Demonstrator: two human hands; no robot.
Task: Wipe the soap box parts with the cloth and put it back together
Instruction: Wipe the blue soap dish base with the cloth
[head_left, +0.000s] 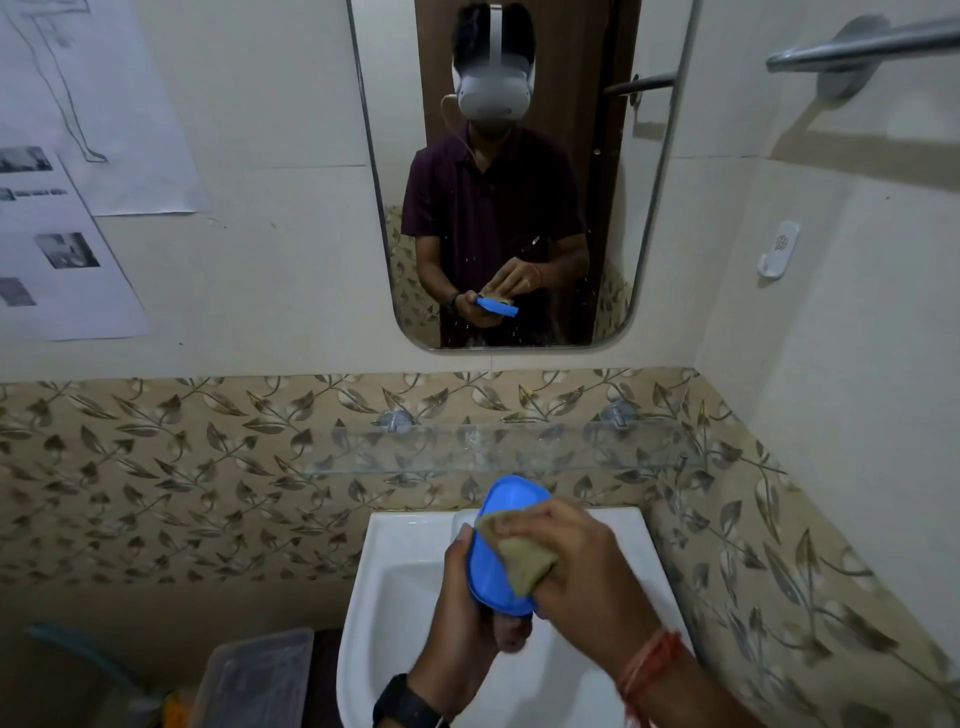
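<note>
We hold a blue soap box part (498, 545), a rounded shell tilted up on edge, above the white sink (395, 571) at about 6 o'clock in the view. Our left hand (467, 618) is closed around its lower left side, thumb along the rim at 9 o'clock and fingers curled beneath it. Our right hand (576, 561) comes in from 4 o'clock and is closed on an olive cloth (519, 556), pinching it and pressing it against the right side of the part. We cannot tell whether this part is the lid or the base. A black watch (405, 701) sits on the left wrist, and a red thread (649, 660) wraps the right one. Just beyond the part, at 12 o'clock from it, a glass shelf (498, 449) is fixed to the leaf-patterned tile band (182, 467). Higher still, a mirror (519, 171) reflects a person in a dark shirt wearing a white headset, with the same blue part and cloth in the hands. At 9 to 11 o'clock, printed sheets (67, 171) hang on the pale wall. At 1 o'clock a metal rail (862, 44) juts from the side wall, with a small white hook (777, 250) below it at 3 o'clock. At 7 o'clock, on the floor beside the sink, stands a clear plastic bin (254, 675).
</note>
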